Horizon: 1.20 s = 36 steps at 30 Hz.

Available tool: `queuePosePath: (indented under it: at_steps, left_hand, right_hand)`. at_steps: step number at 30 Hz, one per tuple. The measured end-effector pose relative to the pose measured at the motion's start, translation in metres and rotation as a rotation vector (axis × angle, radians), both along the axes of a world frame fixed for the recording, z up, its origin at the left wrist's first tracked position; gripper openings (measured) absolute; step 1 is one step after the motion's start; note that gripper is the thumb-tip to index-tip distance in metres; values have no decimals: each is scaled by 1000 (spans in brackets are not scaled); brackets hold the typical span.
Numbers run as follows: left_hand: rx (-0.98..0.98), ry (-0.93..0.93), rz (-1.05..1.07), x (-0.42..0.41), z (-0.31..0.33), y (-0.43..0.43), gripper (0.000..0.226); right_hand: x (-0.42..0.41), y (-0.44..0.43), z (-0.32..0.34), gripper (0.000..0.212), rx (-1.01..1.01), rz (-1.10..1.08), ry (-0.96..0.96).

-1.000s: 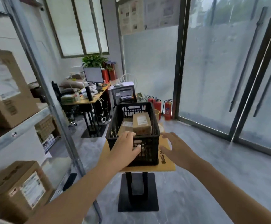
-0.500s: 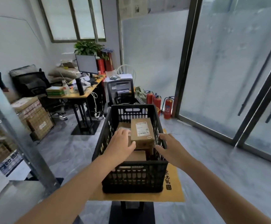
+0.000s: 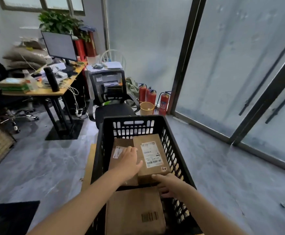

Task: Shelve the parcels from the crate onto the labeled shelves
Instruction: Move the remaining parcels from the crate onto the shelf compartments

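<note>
Both hands have now dropped inside the black slatted plastic crate (image 3: 177, 150): left hand (image 3: 128, 162) flat on the labelled brown cardboard parcel's (image 3: 151, 156) left side, right hand (image 3: 169, 184) cupping its near edge, ready to lift.

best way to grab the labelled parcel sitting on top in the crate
Take the labelled parcel from above, by its two long side faces, one hand per side. It sits highest in the black crate, so those sides look reachable. The left hand is at its left edge and the right hand at its near end. The right crate wall seems close, so fingers should slip in narrowly there.
</note>
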State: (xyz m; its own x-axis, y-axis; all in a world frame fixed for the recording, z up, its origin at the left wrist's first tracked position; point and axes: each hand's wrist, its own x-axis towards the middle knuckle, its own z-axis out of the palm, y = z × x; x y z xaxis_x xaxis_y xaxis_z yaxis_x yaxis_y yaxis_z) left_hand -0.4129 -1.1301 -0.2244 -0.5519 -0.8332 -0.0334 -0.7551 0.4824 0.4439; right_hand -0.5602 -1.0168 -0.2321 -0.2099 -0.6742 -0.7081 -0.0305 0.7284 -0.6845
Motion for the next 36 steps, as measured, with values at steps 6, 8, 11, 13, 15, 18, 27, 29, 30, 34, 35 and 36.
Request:
queuePosePath:
  at_steps: [6,8,11,13,15,18,27,29,30,34,35,36]
  left_hand:
    - [94,47,18,-16,-30,-39,55]
    - [119,24,24,-16,-38,-47,55]
    - [141,13,32,-16,-48,-63,49]
    - [147,22,26,-15,-51,-71,46]
    - [150,26,12,-15,-51,-77,48]
    - [103,42,-15,-17,-39,-88,48]
    - [-34,211,-80,-28,33,-108,53]
    - [-86,240,-117,-21,47,-110,59]
    - [-108,251,-135,-17,55,-111,63]
    - [-142,275,-165,-2,78,-113,83]
    - [-140,273,-167,0,82,-113,86]
    - [-128,269,-168,2,84,-111,89]
  right_hand:
    - [-5,-32,-36,67,12,-450,-289]
    - [-10,-40,-43,66,-30,-589,-401]
    - [-17,-50,-54,60,-101,-731,-537]
    - [-17,-52,-59,60,-129,-735,-585]
    - [-18,-52,-63,65,-134,-726,-565]
    - [-23,-57,-56,73,-164,-738,-488]
    - [-29,-86,21,54,-372,-544,-215]
    - [-34,-95,40,60,-459,-407,-18]
    - [-37,-98,52,61,-500,-320,102]
    - [-62,-110,99,74,-595,13,402]
    - [-67,-113,110,78,-595,97,445]
    - [-71,-115,120,82,-595,176,477]
